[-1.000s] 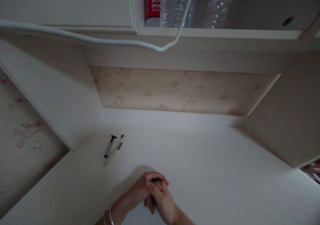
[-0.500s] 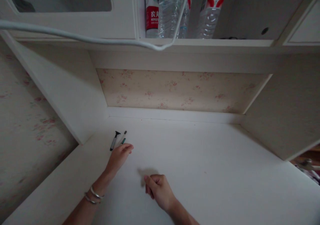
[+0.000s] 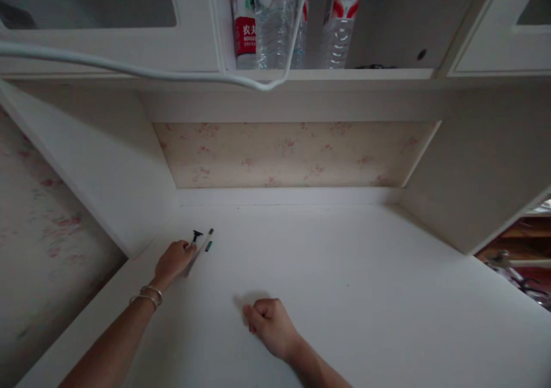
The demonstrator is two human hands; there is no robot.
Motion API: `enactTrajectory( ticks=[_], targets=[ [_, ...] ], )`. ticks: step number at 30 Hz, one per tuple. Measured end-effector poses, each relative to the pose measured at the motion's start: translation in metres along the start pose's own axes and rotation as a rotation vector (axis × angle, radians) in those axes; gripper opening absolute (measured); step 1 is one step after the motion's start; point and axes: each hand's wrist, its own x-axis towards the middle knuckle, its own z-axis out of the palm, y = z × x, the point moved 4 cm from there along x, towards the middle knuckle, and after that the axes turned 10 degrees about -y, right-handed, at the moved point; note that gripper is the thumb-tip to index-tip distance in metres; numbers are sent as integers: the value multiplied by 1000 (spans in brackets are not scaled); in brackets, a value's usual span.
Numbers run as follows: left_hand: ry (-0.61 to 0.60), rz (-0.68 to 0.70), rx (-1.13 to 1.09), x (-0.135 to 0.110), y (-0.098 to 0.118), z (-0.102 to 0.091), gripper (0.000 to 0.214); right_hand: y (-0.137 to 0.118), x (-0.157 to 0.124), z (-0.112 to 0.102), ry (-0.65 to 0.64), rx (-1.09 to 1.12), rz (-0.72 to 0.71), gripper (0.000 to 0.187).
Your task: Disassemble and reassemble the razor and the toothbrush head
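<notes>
My left hand [image 3: 173,260], with bangles at the wrist, rests on the white desk [image 3: 344,296] at the left and its fingers close over a black-tipped pen [image 3: 196,237]. A thin pencil-like stick [image 3: 198,254] and a small green piece [image 3: 208,246] lie right beside the fingers. My right hand [image 3: 269,322] sits near the desk's front middle, curled into a loose fist, and nothing shows in it.
A shelf above holds several water bottles [image 3: 275,20]. A white cable [image 3: 150,72] droops across the shelf's front. Side panels [image 3: 99,170] wall the desk left and right, with a floral back panel [image 3: 293,152] behind.
My hands, clasped together a second ago, have parted. The left hand reached out to the pens at the left; the right stayed put as a fist.
</notes>
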Motion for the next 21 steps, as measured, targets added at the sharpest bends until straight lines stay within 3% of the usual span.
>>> enactTrajectory(
  ticks=[5, 13, 21],
  targets=[
    [-69, 9, 79, 14, 1, 5, 42, 3, 1, 1, -15, -81, -20, 51],
    [-116, -101, 75, 23, -4, 7, 41, 1, 0, 2, -33, -84, -39, 52],
    [39, -92, -29, -1, 8, -7, 48, -1, -1, -1, -33, -54, -44, 50]
  ],
)
